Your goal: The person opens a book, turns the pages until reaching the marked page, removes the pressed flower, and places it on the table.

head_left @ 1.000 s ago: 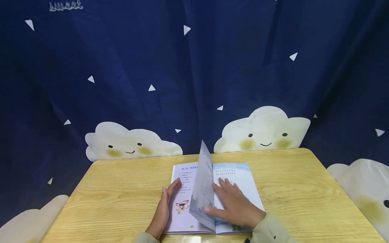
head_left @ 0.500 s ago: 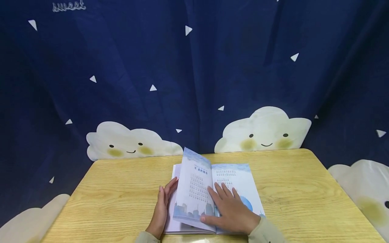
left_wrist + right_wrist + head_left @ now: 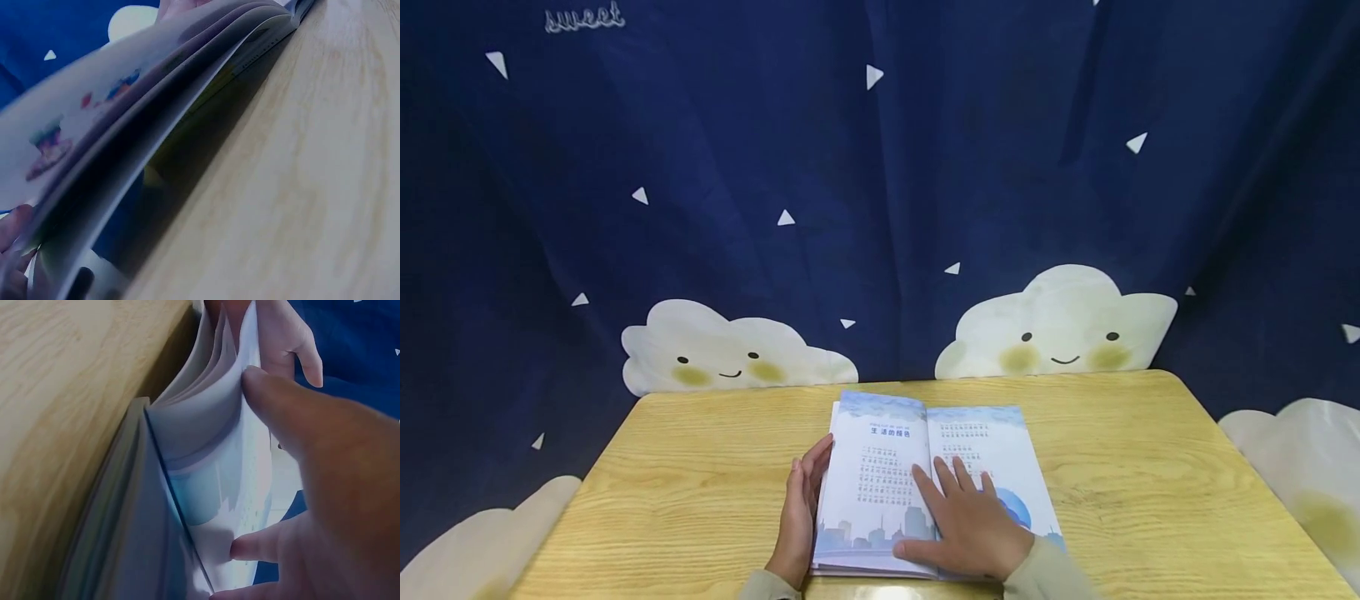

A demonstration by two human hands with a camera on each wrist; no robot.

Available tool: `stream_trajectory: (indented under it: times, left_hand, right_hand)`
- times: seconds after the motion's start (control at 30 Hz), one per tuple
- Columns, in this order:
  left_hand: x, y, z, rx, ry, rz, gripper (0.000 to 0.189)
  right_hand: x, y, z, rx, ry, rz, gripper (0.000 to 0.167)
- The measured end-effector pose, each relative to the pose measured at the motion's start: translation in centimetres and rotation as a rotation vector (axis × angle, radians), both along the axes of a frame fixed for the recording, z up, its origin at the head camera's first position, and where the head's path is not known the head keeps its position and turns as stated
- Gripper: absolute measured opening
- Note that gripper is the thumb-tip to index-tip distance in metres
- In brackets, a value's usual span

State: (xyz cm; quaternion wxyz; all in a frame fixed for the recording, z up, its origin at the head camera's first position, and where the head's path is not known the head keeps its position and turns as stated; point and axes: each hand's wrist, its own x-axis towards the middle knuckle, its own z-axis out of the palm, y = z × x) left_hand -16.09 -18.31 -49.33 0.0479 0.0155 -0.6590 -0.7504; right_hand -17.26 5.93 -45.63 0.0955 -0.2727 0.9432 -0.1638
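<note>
An open picture book [image 3: 880, 475] lies on the wooden table, its spread printed with text, blue clouds and grey-blue buildings. My left hand [image 3: 796, 517] holds the book by its left edge; in the left wrist view the left-side pages [image 3: 81, 125] stand raised off the wood, with fingertips [image 3: 15, 228] at their edge. Across the middle of the spread, my right hand [image 3: 973, 521] rests with its fingers spread, thumb and forefinger on the left page. Seen from the right wrist, the thumb [image 3: 262, 387] touches the curved left page near its lower edge.
The light wooden table [image 3: 700, 475] extends to both sides of the book. A dark blue curtain [image 3: 820, 167] with white triangles and smiling clouds hangs behind the table's far edge.
The page that stood upright has swung over to the left and now lies on the left side. My right hand followed slightly leftward; my left hand stays at the left edge.
</note>
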Motion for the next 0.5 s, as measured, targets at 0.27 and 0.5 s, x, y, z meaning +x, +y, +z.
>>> stream_trajectory:
  times: [0.27, 0.5]
  left_hand:
    - [0.03, 0.15, -0.05, -0.010, 0.036, 0.005, 0.067]
    - [0.07, 0.06, -0.41, -0.135, 0.100, -0.042, 0.061]
  right_hand:
    - [0.26, -0.61, 0.14, 0.066, 0.019, -0.019, 0.105]
    - [0.40, -1.01, -0.45, 0.116, 0.142, -0.003, 0.102]
